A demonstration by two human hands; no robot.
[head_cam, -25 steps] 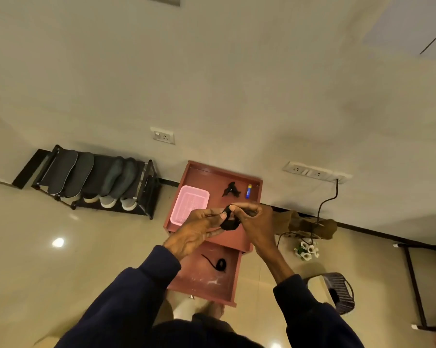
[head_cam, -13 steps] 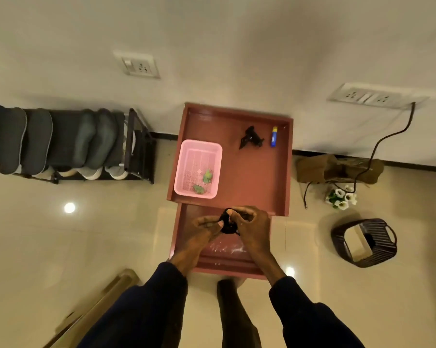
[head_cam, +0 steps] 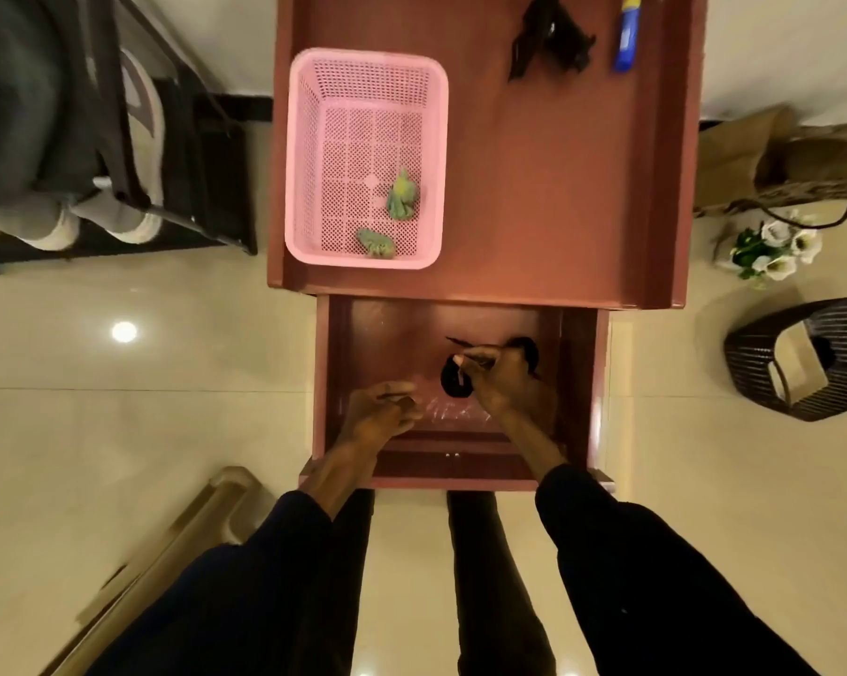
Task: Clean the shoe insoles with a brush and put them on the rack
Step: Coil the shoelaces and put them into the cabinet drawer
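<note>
Red-brown wood of the drawer (head_cam: 377, 344) is now seen under both hands. The small black thing (head_cam: 455, 383), held by both before, is pinched by the right hand (head_cam: 507, 383) alone; what the left hand (head_cam: 382, 412) holds cannot be told. Insoles (head_cam: 16, 90) are stood on the rack (head_cam: 114, 119) already, so tidying seems left. Shiny floor tiles (head_cam: 168, 383) are seen around.

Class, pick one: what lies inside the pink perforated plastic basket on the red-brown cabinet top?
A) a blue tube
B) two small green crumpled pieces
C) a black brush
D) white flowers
B: two small green crumpled pieces sit on the floor of the pink perforated plastic basket, and nothing else shows in it.
</note>
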